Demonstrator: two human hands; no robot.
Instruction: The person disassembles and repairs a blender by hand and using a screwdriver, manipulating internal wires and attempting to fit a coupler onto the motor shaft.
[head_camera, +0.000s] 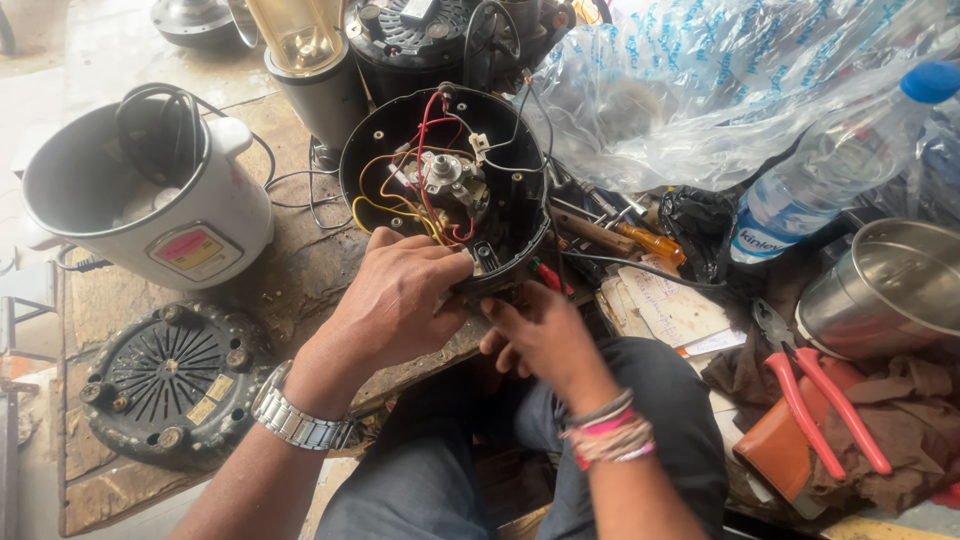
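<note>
The left hand lies curled over the near rim of an opened black appliance base, fingers closed on its edge. The base sits tilted toward the person at the middle of the workbench, its motor and red and yellow wires exposed. The right hand is just beneath the base's near edge, fingers bent against its underside; whether it grips anything there cannot be told. To the left stands a white rice cooker, and near it lies a round black vented cover. To the right lie red-handled pliers, a steel pot and a plastic water bottle.
</note>
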